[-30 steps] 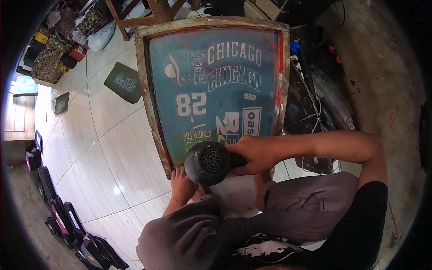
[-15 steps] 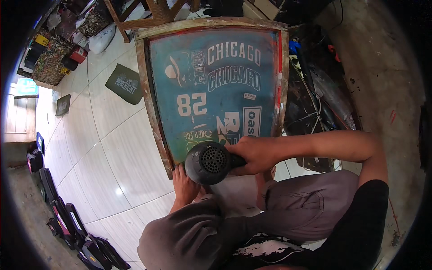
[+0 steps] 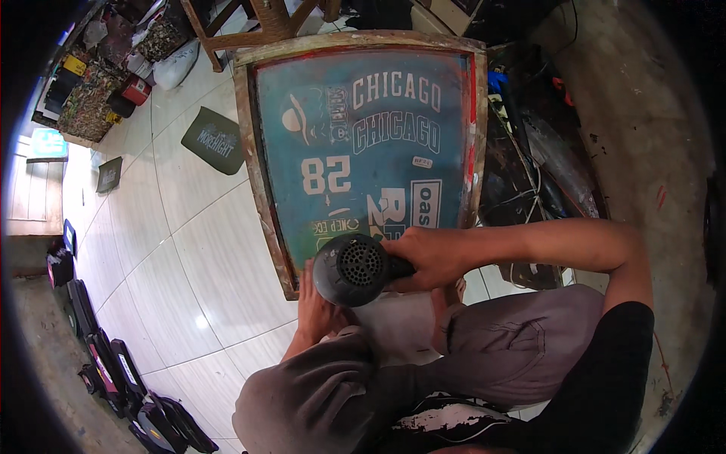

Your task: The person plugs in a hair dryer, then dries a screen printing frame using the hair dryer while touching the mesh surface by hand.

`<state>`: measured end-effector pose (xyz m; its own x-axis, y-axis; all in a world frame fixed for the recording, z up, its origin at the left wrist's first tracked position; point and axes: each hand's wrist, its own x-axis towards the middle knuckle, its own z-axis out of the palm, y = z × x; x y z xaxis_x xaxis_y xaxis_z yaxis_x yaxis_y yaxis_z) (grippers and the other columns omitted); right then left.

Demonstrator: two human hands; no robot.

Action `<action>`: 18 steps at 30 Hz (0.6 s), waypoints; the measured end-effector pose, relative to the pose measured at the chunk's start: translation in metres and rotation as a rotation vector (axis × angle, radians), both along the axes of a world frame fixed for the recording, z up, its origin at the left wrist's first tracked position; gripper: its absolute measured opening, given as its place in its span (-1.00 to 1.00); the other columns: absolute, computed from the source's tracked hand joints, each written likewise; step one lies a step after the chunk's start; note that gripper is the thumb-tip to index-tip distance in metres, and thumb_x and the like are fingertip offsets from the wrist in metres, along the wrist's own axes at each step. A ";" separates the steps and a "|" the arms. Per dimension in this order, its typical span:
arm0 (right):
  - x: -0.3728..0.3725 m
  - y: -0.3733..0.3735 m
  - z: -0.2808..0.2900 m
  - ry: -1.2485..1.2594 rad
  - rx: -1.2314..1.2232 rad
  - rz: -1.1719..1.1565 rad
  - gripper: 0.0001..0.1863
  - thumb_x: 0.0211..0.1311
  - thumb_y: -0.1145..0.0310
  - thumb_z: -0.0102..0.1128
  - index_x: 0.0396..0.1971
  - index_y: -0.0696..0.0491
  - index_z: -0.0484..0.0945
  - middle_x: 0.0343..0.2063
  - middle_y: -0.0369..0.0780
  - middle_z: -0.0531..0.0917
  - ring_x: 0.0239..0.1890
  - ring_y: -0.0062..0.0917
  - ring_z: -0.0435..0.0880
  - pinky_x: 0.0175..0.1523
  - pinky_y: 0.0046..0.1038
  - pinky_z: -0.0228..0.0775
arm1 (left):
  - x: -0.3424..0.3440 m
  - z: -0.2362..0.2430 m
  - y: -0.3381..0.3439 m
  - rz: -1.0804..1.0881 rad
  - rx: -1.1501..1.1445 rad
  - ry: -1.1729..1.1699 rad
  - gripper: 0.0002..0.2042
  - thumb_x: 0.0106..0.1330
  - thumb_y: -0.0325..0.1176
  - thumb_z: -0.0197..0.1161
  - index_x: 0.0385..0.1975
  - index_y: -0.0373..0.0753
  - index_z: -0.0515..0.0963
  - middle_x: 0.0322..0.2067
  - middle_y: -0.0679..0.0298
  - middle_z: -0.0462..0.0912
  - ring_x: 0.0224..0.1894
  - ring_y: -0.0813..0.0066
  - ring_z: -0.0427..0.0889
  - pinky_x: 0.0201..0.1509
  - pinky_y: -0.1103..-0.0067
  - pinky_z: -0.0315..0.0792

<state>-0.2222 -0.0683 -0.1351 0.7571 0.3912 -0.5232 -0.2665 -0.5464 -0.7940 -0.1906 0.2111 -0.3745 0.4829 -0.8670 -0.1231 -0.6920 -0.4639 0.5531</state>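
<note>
The right hand [image 3: 427, 256] has its fingers clamped round the handle of a black hair dryer [image 3: 353, 268], whose body runs toward the teal printing screen [image 3: 363, 151], nozzle facing the mesh, vented back toward the camera. The left hand [image 3: 316, 303] grips the wooden frame's near edge, likely steadying the screen, tilted up from the tiled floor [image 3: 189, 265].

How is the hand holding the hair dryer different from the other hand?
The right hand is wrapped around the handle of the black hair dryer, while the left hand lies on the lower edge of the wooden-framed printing screen. The right hand shows fully; the left hand is partly hidden behind the hair dryer. Both are bare and close together.
</note>
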 end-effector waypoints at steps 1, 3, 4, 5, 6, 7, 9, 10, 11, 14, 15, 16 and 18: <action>-0.002 0.000 -0.001 -0.002 0.000 0.000 -0.57 0.19 0.19 0.29 -0.09 0.22 0.52 -0.48 0.05 0.68 -0.39 -0.15 0.72 -0.24 -0.26 0.51 | 0.003 0.000 0.005 0.016 0.046 -0.006 -0.23 0.19 -0.12 0.24 0.38 -0.36 0.18 0.43 -0.21 -0.03 0.50 -0.16 -0.12 0.53 0.18 -0.11; -0.006 -0.001 -0.002 -0.078 -0.008 0.012 -0.57 0.19 0.19 0.30 -0.10 0.22 0.52 -0.49 0.05 0.67 -0.38 -0.14 0.72 -0.25 -0.26 0.52 | 0.007 -0.005 0.003 0.069 0.031 -0.089 -0.33 0.23 -0.05 0.25 0.32 -0.21 0.31 0.39 -0.11 0.11 0.48 -0.12 -0.03 0.52 0.15 -0.08; -0.008 -0.003 -0.005 -0.075 -0.012 0.007 -0.57 0.19 0.19 0.30 -0.10 0.22 0.52 -0.49 0.05 0.67 -0.38 -0.14 0.72 -0.25 -0.26 0.52 | 0.010 -0.008 -0.003 0.117 0.013 -0.165 -0.42 0.26 0.02 0.26 0.26 -0.05 0.44 0.35 -0.01 0.25 0.45 -0.09 0.07 0.51 0.12 -0.05; -0.007 -0.002 -0.004 -0.058 -0.014 0.018 -0.57 0.19 0.19 0.30 -0.10 0.22 0.52 -0.49 0.05 0.67 -0.38 -0.14 0.72 -0.24 -0.26 0.51 | 0.015 -0.008 -0.005 0.119 0.017 -0.168 -0.42 0.26 0.02 0.26 0.26 -0.05 0.44 0.35 -0.01 0.25 0.45 -0.09 0.07 0.51 0.12 -0.05; -0.007 -0.001 -0.003 -0.041 -0.016 0.029 -0.57 0.19 0.18 0.30 -0.10 0.22 0.53 -0.48 0.05 0.68 -0.38 -0.14 0.72 -0.24 -0.26 0.51 | 0.022 -0.009 -0.008 0.113 -0.002 -0.176 -0.34 0.27 0.05 0.23 0.31 -0.16 0.35 0.39 -0.10 0.13 0.47 -0.15 -0.04 0.52 0.11 -0.12; -0.007 -0.001 -0.003 -0.044 -0.013 0.030 -0.57 0.19 0.18 0.30 -0.10 0.22 0.53 -0.48 0.05 0.68 -0.38 -0.14 0.72 -0.24 -0.26 0.51 | 0.029 -0.010 -0.011 0.107 -0.021 -0.185 -0.27 0.29 0.07 0.20 0.36 -0.27 0.26 0.43 -0.20 0.00 0.50 -0.22 -0.15 0.54 0.11 -0.19; -0.010 -0.003 -0.004 -0.068 0.001 0.007 -0.57 0.20 0.17 0.30 -0.12 0.22 0.53 -0.48 0.06 0.67 -0.38 -0.14 0.71 -0.24 -0.25 0.51 | 0.040 -0.012 -0.029 0.060 0.046 -0.308 -0.20 0.30 0.09 0.17 0.38 -0.37 0.16 0.43 -0.25 -0.09 0.50 -0.21 -0.18 0.54 0.10 -0.23; -0.010 -0.003 -0.003 -0.066 -0.002 0.006 -0.57 0.20 0.17 0.30 -0.12 0.22 0.53 -0.48 0.06 0.67 -0.38 -0.14 0.71 -0.24 -0.25 0.51 | 0.046 -0.013 -0.040 0.013 0.115 -0.433 -0.14 0.31 0.10 0.14 0.39 -0.48 0.06 0.44 -0.31 -0.18 0.51 -0.21 -0.22 0.54 0.08 -0.27; -0.011 -0.004 -0.003 -0.031 -0.016 -0.002 -0.57 0.20 0.17 0.30 -0.12 0.23 0.53 -0.48 0.06 0.67 -0.39 -0.14 0.71 -0.24 -0.25 0.51 | 0.051 -0.013 -0.052 0.010 0.109 -0.431 -0.14 0.31 0.10 0.14 0.39 -0.48 0.06 0.44 -0.31 -0.18 0.51 -0.21 -0.22 0.54 0.08 -0.27; -0.011 -0.004 -0.001 -0.004 -0.024 -0.012 -0.58 0.21 0.17 0.29 -0.14 0.23 0.53 -0.48 0.06 0.67 -0.40 -0.13 0.71 -0.24 -0.26 0.51 | 0.065 -0.013 -0.073 0.077 0.097 -0.529 -0.28 0.36 -0.17 -0.01 0.40 -0.51 -0.02 0.46 -0.22 -0.15 0.54 -0.07 -0.22 0.54 0.07 -0.28; -0.011 -0.004 0.000 -0.009 -0.022 -0.016 -0.58 0.22 0.17 0.29 -0.14 0.24 0.53 -0.48 0.06 0.67 -0.40 -0.13 0.71 -0.24 -0.26 0.51 | 0.067 -0.020 -0.077 0.075 0.064 -0.588 -0.28 0.36 -0.17 -0.02 0.40 -0.50 -0.02 0.46 -0.21 -0.16 0.54 -0.06 -0.22 0.54 0.05 -0.30; -0.012 -0.003 -0.001 -0.009 -0.025 -0.017 -0.58 0.22 0.17 0.29 -0.14 0.24 0.53 -0.48 0.06 0.67 -0.40 -0.13 0.71 -0.24 -0.26 0.51 | 0.068 -0.026 -0.079 0.072 0.030 -0.646 -0.29 0.36 -0.17 -0.03 0.41 -0.49 -0.01 0.46 -0.21 -0.16 0.54 -0.06 -0.21 0.53 0.03 -0.32; -0.018 -0.007 -0.003 -0.052 0.014 -0.045 -0.56 0.22 0.16 0.29 -0.13 0.24 0.53 -0.48 0.06 0.67 -0.40 -0.13 0.71 -0.24 -0.26 0.51 | 0.053 -0.030 -0.087 0.019 -0.100 -0.522 -0.28 0.35 -0.17 0.01 0.42 -0.45 -0.01 0.47 -0.17 -0.17 0.54 -0.02 -0.21 0.54 0.04 -0.34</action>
<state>-0.2398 -0.0754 -0.1379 0.8002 0.3631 -0.4774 -0.2487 -0.5235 -0.8149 -0.1376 0.1239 -0.4040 0.4733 -0.8529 0.2205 -0.8791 -0.4413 0.1799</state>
